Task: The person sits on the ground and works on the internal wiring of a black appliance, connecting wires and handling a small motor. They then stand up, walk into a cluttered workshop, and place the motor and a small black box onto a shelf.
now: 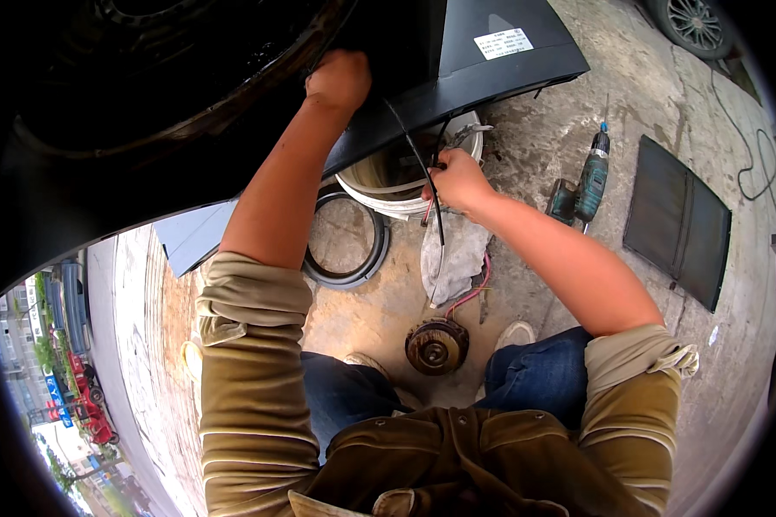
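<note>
My left hand (341, 79) is closed at the edge of a large dark round opening (194, 129) in a black machine casing; what its fingers grip is hidden in shadow. Lower and to the right, my right hand (459, 181) is curled around a black cable (422, 155) that hangs down from the casing's panel (491, 82). The cable's thin end dangles over a grey rag (457, 258). Behind the right hand stands a white bucket (388, 207), partly under the panel. A pair of pliers (470, 132) lies across its rim.
Between my shoes sits a round, dirty motor (437, 346) with pink wires (474, 295). A grey ring (310, 267) lies left of the rag. To the right are a cordless drill (592, 177) and a black panel (679, 220). A car wheel (694, 26) is at the far right.
</note>
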A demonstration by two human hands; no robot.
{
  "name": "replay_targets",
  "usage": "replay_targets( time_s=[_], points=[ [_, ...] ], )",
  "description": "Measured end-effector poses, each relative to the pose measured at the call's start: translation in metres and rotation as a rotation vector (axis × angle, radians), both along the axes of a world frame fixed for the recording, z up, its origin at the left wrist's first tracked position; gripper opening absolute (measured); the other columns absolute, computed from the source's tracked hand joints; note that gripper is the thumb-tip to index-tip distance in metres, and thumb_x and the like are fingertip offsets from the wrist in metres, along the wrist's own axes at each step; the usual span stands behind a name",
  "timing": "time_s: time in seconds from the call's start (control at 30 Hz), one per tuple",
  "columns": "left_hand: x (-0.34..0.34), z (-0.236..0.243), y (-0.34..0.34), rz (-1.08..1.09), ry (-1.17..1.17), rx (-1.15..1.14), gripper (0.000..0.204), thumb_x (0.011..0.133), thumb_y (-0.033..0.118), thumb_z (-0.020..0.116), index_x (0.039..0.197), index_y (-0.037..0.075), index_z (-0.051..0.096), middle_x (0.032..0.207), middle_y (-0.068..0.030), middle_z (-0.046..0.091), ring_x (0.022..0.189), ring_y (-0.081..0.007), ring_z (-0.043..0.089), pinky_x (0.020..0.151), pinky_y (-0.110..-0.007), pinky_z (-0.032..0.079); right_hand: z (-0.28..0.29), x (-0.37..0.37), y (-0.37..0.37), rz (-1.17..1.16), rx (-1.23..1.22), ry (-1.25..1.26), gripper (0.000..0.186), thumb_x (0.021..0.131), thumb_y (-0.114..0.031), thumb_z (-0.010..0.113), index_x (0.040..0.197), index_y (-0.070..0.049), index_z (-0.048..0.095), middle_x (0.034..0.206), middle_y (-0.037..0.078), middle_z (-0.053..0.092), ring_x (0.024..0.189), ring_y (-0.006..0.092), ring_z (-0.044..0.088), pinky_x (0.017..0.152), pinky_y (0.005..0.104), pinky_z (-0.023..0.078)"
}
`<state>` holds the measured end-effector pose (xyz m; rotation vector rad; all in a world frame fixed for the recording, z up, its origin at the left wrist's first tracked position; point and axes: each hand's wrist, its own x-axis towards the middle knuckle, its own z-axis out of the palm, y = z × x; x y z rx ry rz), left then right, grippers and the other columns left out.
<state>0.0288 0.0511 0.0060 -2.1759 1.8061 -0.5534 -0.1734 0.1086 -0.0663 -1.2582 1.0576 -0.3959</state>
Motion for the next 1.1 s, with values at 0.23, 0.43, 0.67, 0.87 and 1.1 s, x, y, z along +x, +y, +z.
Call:
replay_targets(
  time_s=[0.23, 0.43, 0.67, 0.87, 1.1],
  points=[
    [-0.023, -0.008, -0.008, -0.342, 0.113, -0.155, 0.029, 0.08, 0.012, 0.049, 0.105, 0.001, 0.058, 0.095, -0.0203, 0.062, 0.084, -0.0346, 0.063, 0.069, -0.043, 0.052, -0.006, -0.001, -0.011, -0.139, -0.192, -0.074, 0.049, 0.085, 0.0, 0.048, 0.13, 0.011, 0.032, 0.086, 0.018, 0.062, 0.057, 0.0175, 0.062, 0.052, 0.0298, 0.048],
    [-0.037, -0.011, -0.022, -0.348, 0.17, -0.136, 0.025, 0.077, 0.011, 0.047, 0.097, 0.005, 0.062, 0.09, -0.018, 0.064, 0.086, -0.0349, 0.062, 0.072, -0.042, 0.051, -0.001, 0.0, -0.022, -0.179, -0.259, -0.105, 0.019, 0.085, -0.003, 0.052, 0.097, 0.012, 0.056, 0.072, 0.013, 0.062, 0.054, 0.0168, 0.061, 0.051, 0.0276, 0.048],
    [-0.048, -0.002, -0.009, -0.282, -0.24, 0.033, 0.013, 0.07, 0.017, 0.059, 0.075, 0.008, 0.067, 0.073, -0.0143, 0.065, 0.071, -0.0278, 0.065, 0.064, -0.045, 0.052, -0.006, -0.009, -0.039, -0.321, -0.319, 0.019, 0.019, 0.082, -0.011, 0.058, 0.082, 0.008, 0.061, 0.069, 0.013, 0.064, 0.058, 0.0181, 0.062, 0.058, 0.0305, 0.048],
    [-0.037, 0.011, 0.043, -0.307, -0.686, 0.189, 0.011, 0.069, 0.011, 0.059, 0.074, 0.004, 0.066, 0.071, -0.0133, 0.064, 0.063, -0.0229, 0.063, 0.058, -0.04, 0.052, -0.004, -0.016, -0.009, -0.082, -0.254, 0.052, 0.027, 0.087, -0.015, 0.052, 0.072, 0.006, 0.06, 0.067, 0.014, 0.065, 0.065, 0.02, 0.063, 0.062, 0.0319, 0.047],
    [-0.047, 0.048, 0.099, -0.623, -0.254, 0.13, 0.007, 0.067, 0.004, 0.055, 0.07, 0.006, 0.061, 0.073, -0.0088, 0.057, 0.081, -0.0216, 0.058, 0.101, -0.033, 0.036, -0.007, 0.0, -0.022, -0.17, -0.233, 0.095, 0.032, 0.09, -0.018, 0.048, 0.07, 0.003, 0.061, 0.067, 0.008, 0.066, 0.064, 0.0173, 0.061, 0.064, 0.0306, 0.046]
  ],
)
